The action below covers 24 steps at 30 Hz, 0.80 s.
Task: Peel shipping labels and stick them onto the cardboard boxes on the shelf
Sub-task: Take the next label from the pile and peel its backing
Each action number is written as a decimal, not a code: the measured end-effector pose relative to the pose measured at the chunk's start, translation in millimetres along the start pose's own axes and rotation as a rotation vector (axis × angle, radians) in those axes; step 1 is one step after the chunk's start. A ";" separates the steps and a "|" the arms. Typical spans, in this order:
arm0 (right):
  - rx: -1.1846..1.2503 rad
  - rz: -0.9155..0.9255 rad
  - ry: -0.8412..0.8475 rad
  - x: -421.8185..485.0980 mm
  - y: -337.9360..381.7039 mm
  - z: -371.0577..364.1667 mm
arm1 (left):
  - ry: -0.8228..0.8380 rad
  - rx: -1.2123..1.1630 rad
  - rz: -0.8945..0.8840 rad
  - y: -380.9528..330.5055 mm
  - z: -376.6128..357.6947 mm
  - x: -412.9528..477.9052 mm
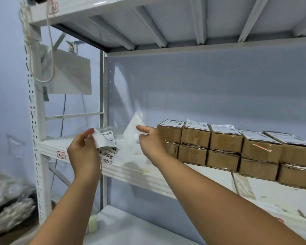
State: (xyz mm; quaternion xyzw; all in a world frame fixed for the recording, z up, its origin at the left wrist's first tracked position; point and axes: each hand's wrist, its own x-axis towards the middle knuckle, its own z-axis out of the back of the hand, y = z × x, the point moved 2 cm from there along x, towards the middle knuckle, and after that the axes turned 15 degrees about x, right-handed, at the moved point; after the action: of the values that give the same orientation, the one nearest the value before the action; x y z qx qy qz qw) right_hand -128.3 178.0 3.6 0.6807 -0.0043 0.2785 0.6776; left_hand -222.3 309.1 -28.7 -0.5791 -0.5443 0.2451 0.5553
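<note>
Head view: white metal shelf [131, 171] spanning the frame, carrying two-high rows of small brown cardboard boxes [224, 147] at right, each top box with a white printed label on its lid. Left hand [84, 152] raised before the shelf edge, fingers [88, 134] pinched shut on a curled white barcode shipping label [107, 147]. Right hand [149, 142] just beside the leftmost boxes, fingers loosely closed on a crumpled translucent white backing sheet [133, 133], forefinger pointing left.
</note>
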 end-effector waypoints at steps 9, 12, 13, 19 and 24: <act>0.258 -0.191 0.027 28.4 -25.1 -27.4 | 0.195 0.150 -0.122 10.3 -5.3 -4.8; 0.103 -0.137 -0.019 21.9 -26.0 -26.8 | 0.228 0.233 -0.235 7.9 -4.9 -9.4; 0.031 -0.084 -0.063 18.6 -24.3 -26.3 | 0.242 0.273 -0.275 5.2 -5.2 -11.4; 0.484 -0.390 0.104 6.8 -7.1 -14.6 | 0.400 0.438 -0.498 -15.2 -18.7 -38.4; 0.628 -0.429 0.246 -4.7 10.8 21.8 | 0.410 0.653 -0.794 -29.7 -29.0 -55.2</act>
State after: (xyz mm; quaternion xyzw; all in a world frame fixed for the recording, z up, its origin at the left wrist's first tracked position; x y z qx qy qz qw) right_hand -128.3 155.3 13.4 0.8017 0.3043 0.1980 0.4748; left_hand -223.1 242.2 -11.8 -0.1631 -0.4974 0.0551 0.8503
